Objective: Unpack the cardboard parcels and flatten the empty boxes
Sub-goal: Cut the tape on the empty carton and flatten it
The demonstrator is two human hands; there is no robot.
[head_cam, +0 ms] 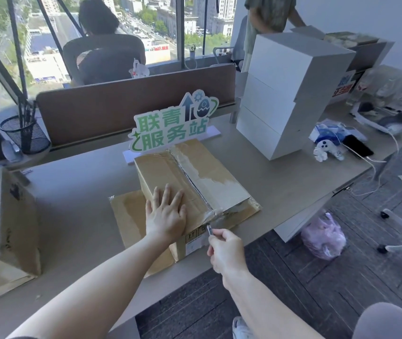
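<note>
Left hand (166, 212) flat, fingers (168, 194) spread, right hand (226, 250) curled in a pinch

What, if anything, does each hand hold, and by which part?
The right hand pinches a small metal blade tool by its rear end. The left hand holds nothing, pressing flat on the cardboard box.

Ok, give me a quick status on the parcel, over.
Left hand flat on the taped box. Right hand pinches a small blade at the near end of the seam tape. Box still sealed. Nothing blocking.
</note>
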